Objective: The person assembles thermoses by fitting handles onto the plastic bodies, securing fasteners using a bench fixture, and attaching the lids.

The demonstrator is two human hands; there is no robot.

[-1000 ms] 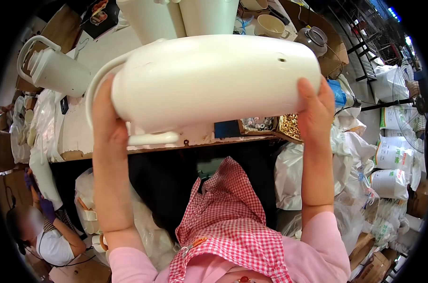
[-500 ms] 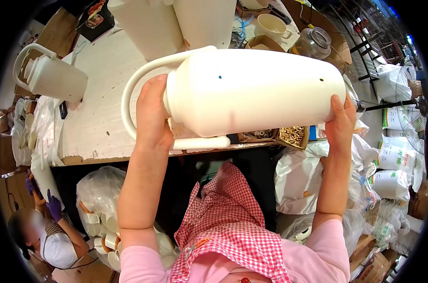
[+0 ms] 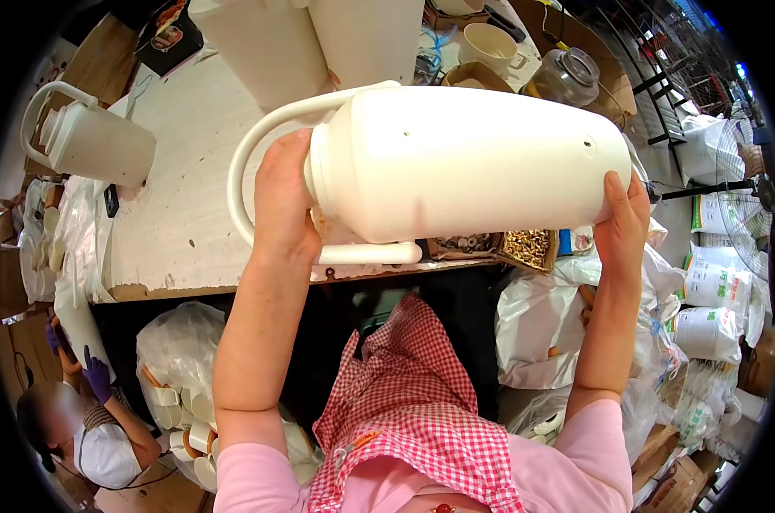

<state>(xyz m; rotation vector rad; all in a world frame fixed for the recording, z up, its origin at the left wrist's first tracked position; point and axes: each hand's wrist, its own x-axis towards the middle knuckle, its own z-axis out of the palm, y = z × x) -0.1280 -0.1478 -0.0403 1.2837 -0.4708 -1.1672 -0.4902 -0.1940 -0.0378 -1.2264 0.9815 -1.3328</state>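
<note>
At the far left, beyond the table, a co-worker in a white top (image 3: pixel 110 453) sits with purple gloves (image 3: pixel 97 378) on. Nearer, on the table's left end, stands a lidded jug (image 3: pixel 105 141), its handle raised, with a small dark object (image 3: pixel 111 202) by it at the table's edge. Below hangs a clear plastic bag (image 3: pixel 182 329) with pale cups showing. Paint is worn from the front edge of the white table (image 3: pixel 182 184).

The person's left hand (image 3: pixel 283 184) sits inside the loop of a curved handle (image 3: pixel 237 184), closed around the neck of a large white vessel (image 3: pixel 473 162); most of those fingertips are hidden. Held on its side over the table's front edge, the vessel has its handle arching about the neck end, though I can't tell whether both ends are fastened. Two small holes in its upper side look unfilled to me, so that part seems undone. Two tall pale containers (image 3: pixel 366 43) stand behind it.

At the base, the right hand (image 3: pixel 622 214) grips with the thumb on the near side, the other fingers curled round the end. Just below the vessel lie a tray of washer-like bits (image 3: pixel 464 246) and a box of brass-coloured pieces (image 3: pixel 528 246). Behind are a cream mug (image 3: pixel 488 47) and a glass jar (image 3: pixel 571 77); further right, white tubs (image 3: pixel 708 282) stand on the floor near a fan (image 3: pixel 733 162).
</note>
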